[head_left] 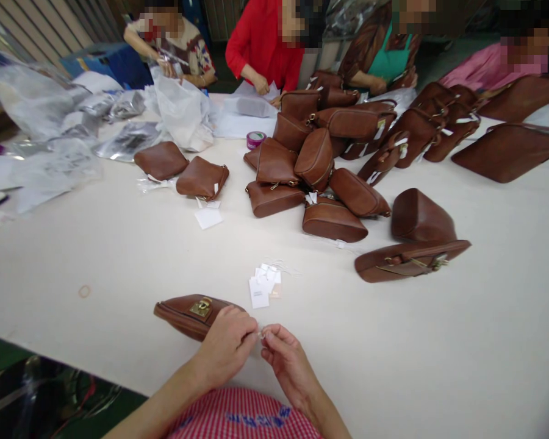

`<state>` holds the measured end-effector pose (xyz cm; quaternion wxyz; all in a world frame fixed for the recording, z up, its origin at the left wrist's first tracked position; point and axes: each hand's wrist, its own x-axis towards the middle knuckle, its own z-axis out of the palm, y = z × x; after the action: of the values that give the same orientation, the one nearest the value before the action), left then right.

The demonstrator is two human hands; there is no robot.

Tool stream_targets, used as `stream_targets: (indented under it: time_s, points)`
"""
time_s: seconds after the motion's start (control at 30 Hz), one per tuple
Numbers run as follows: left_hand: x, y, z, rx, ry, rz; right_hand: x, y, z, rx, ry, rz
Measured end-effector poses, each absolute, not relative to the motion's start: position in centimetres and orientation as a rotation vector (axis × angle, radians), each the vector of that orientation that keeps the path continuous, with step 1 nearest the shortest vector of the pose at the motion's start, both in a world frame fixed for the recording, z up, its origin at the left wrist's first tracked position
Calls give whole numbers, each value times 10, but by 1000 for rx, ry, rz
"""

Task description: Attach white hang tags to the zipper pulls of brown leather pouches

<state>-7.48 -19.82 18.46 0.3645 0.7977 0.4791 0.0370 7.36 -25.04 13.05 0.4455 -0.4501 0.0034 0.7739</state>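
Bag [171, 313] lies on the worktop [407, 353] before the person, brass clasp [202, 307] facing up, right end hidden by the left hand [227, 346]. Small white bit [261, 335] between the hands, perhaps cord; too small to tell. Right hand [284, 361]: narrow pinch, thumb and forefinger on it. Left: fingers curled, thumb and forefinger closed narrow, apparently on its other side. Knuckles mask part of that grip; cannot tell whether the palm bears on the leather.

Handling, by judgement: fingertip work, so grip close to the joint and keep both pinches facing. Draw slowly and in line; a sideways tug could slip or strain something this thin. Steady the bag with the left palm, lightly, nails off the leather.

Tags [259, 294] overlap just beyond the hands, thin strings [283, 266] loose behind them. Tangling likely if brushed; keep fingers clear. Rubber band [85, 291] off left, out of the way.
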Motion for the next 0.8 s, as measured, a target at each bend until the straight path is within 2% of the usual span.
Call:
stream_targets:
  time_s: [0.27,0.8]
  points:
    - [-72,-199,186,2034,1279,29,72,-247,132,-1135,146,1954]
    - [-70,-198,183,2048,1293,27,69,-247,132,-1042,38,1970]
